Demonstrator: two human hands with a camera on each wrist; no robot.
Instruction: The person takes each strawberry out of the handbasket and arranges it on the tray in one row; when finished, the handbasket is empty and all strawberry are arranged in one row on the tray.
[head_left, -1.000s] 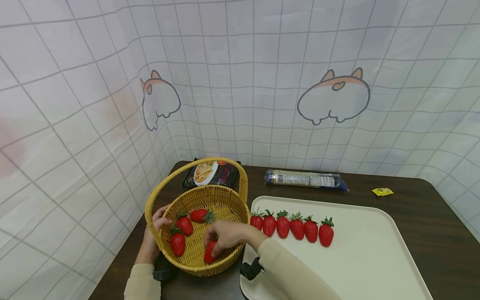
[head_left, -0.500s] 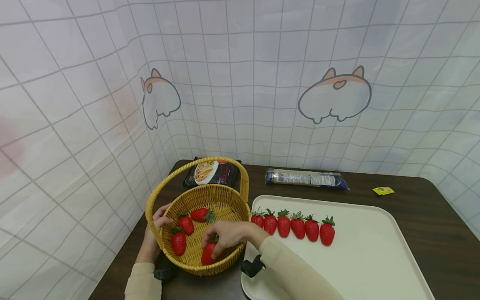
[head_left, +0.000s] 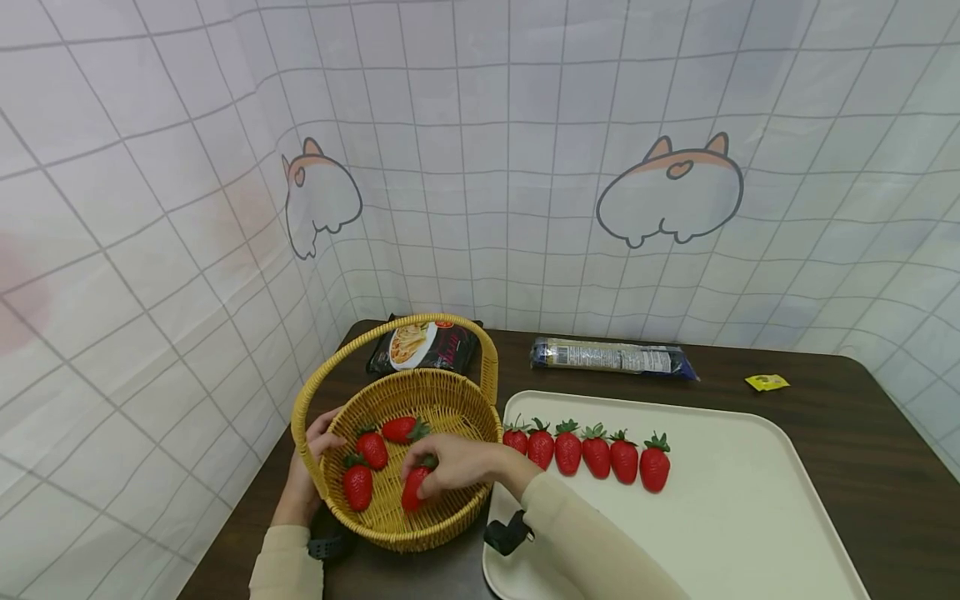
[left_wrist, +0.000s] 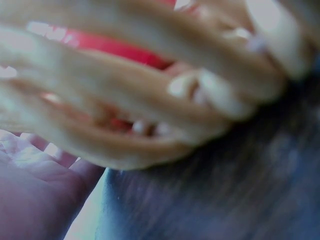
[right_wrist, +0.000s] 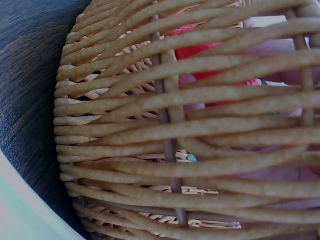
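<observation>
In the head view, a yellow wicker basket (head_left: 457,400) with a tall arched handle stands at the left of the table. My left hand (head_left: 303,467) grips its left rim; in the left wrist view the palm (left_wrist: 35,195) lies beside the blurred wicker wall. Inside the basket, my right hand (head_left: 459,462) pinches a red strawberry (head_left: 413,492), leaves toward the back. The right wrist view shows that strawberry (right_wrist: 195,52) only through the weave, the fingers mostly hidden. Three more strawberries lie in the basket's left half, one of them the front-left strawberry (head_left: 357,487).
A cream tray (head_left: 720,517) sits right of the basket, with a row of several strawberries (head_left: 567,454) along its back left. Behind are a black food packet (head_left: 431,348), a long clear-and-blue package (head_left: 611,357) and a small yellow sachet (head_left: 767,382). A gridded curtain (head_left: 487,208) surrounds the table.
My right hand has shifted slightly toward the back of the basket, and the pinched strawberry has moved with it. The left hand stays on the rim.
</observation>
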